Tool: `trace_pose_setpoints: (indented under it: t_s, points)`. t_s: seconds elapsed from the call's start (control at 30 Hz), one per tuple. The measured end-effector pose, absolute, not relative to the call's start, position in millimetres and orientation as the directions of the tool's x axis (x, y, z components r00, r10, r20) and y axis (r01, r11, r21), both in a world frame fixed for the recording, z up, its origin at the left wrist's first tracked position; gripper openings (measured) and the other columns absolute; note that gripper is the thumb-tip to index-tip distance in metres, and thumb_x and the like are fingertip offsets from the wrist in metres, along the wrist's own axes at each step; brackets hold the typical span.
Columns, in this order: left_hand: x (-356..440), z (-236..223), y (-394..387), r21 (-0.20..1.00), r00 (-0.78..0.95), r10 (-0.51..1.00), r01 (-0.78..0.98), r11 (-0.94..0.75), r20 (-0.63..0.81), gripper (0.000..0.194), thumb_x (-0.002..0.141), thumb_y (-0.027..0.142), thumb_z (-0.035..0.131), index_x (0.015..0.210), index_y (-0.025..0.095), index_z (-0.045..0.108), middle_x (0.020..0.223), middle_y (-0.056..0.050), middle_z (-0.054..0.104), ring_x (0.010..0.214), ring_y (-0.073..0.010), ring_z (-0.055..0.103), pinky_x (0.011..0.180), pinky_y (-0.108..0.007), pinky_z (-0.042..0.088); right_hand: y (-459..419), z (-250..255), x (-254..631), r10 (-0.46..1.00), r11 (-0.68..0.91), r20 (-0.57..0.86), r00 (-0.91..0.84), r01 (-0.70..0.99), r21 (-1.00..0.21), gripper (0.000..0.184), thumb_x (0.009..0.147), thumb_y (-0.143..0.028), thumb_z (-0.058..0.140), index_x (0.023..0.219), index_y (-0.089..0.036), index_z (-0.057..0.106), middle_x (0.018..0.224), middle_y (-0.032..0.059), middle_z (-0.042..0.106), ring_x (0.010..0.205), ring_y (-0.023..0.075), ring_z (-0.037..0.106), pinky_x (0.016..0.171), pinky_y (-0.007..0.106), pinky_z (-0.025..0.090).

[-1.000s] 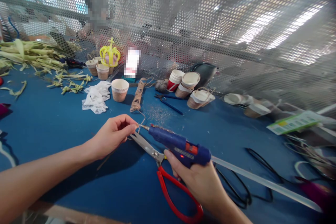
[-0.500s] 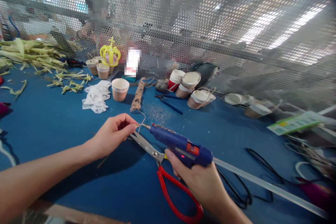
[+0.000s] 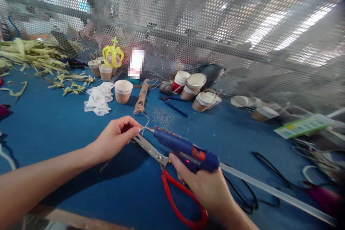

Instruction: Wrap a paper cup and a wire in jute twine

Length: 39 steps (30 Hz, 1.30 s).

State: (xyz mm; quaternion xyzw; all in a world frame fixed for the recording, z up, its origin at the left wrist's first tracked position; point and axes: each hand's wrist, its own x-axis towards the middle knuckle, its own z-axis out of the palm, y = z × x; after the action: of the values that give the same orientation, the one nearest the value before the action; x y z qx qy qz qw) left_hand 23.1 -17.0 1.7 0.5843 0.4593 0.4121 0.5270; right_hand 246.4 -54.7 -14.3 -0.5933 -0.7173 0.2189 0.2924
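Note:
Between thumb and fingertips, my left hand (image 3: pixel 114 138) pinches a thin strand of twine (image 3: pixel 147 119) that trails back to a twine bundle (image 3: pixel 142 97). My right hand (image 3: pixel 208 187) is wrapped round the handle of a blue hot glue gun (image 3: pixel 180 143). Its metal nozzle points left, right at the twine by my left fingertips; I cannot tell whether it touches. A long clear glue stick (image 3: pixel 272 190) sticks out of the gun's rear, and a red light glows on its side. Red-handled scissors (image 3: pixel 168 190) lie below the gun, blades slightly apart near my left fingers.
A twine-wrapped cup (image 3: pixel 123 93) and white gauze (image 3: pixel 99 97) stand beyond my left hand. Blue pliers (image 3: pixel 175 107) and several more cups (image 3: pixel 206 100) are behind the gun. Black cable (image 3: pixel 248 201) loops at right; dried husks (image 3: pixel 29 55) lie far left, before a perforated metal screen (image 3: pixel 167 18).
Almost nothing differs. The glue gun's rear has shifted very slightly to the right, while my left hand keeps its pinch on the twine.

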Motion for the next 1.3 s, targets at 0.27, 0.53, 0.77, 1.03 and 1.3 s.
trace_pose_setpoints:
  t_s: [0.27, 0.53, 0.77, 1.03, 1.3]
  points:
    - [23, 2, -17, 0.985, 0.225, 0.974, 0.157, -0.072, 0.035, 0.014, 0.075, 0.027, 0.051, 0.072, 0.014, 0.053, 0.056, 0.006, 0.044, 0.048, -0.0058, 0.036, 0.046, -0.019, 0.029, -54, -8, 245, 0.984, 0.178, 0.142, -0.111, 0.702, -0.689, 0.022, 0.071, -0.036, 0.055, 0.059, -0.020, 0.063, 0.037, -0.0003, 0.051, 0.038, 0.0149, 0.052, 0.034, 0.023, 0.039]
    - [22, 3, -16, 0.978, 0.218, 0.974, 0.184, -0.096, 0.055, 0.014, 0.075, 0.027, 0.050, 0.072, 0.014, 0.053, 0.057, 0.005, 0.045, 0.049, -0.0064, 0.037, 0.047, -0.019, 0.029, -56, -4, 240, 0.986, 0.167, 0.126, -0.109, 0.641, -0.749, 0.021, 0.071, -0.037, 0.056, 0.064, -0.020, 0.065, 0.039, 0.0000, 0.050, 0.038, 0.0150, 0.051, 0.034, 0.024, 0.038]
    - [21, 2, -16, 0.977, 0.214, 0.975, 0.187, -0.106, 0.064, 0.013, 0.075, 0.027, 0.050, 0.073, 0.015, 0.053, 0.057, 0.005, 0.045, 0.049, -0.0062, 0.036, 0.047, -0.019, 0.029, -58, -1, 240, 0.986, 0.162, 0.110, -0.125, 0.577, -0.800, 0.017, 0.072, -0.034, 0.056, 0.065, -0.021, 0.065, 0.041, 0.0005, 0.050, 0.040, 0.0147, 0.050, 0.035, 0.024, 0.037]
    - [21, 3, -16, 0.977, 0.215, 0.974, 0.182, -0.113, 0.073, 0.013, 0.076, 0.026, 0.049, 0.073, 0.014, 0.052, 0.060, 0.005, 0.046, 0.051, -0.0063, 0.037, 0.049, -0.019, 0.031, -59, -3, 239, 0.990, 0.134, 0.080, -0.113, 0.631, -0.764, 0.016, 0.072, -0.031, 0.056, 0.063, -0.021, 0.064, 0.040, 0.0002, 0.048, 0.037, 0.0135, 0.047, 0.034, 0.024, 0.035]
    - [21, 4, -16, 0.975, 0.219, 0.972, 0.185, -0.121, 0.079, 0.012, 0.075, 0.026, 0.050, 0.073, 0.014, 0.054, 0.060, 0.004, 0.047, 0.051, -0.0065, 0.039, 0.049, -0.019, 0.033, -55, 8, 236, 0.993, 0.100, 0.035, -0.116, 0.619, -0.779, 0.013, 0.067, -0.032, 0.060, 0.064, -0.020, 0.064, 0.039, -0.0015, 0.050, 0.040, 0.0139, 0.050, 0.038, 0.024, 0.039]
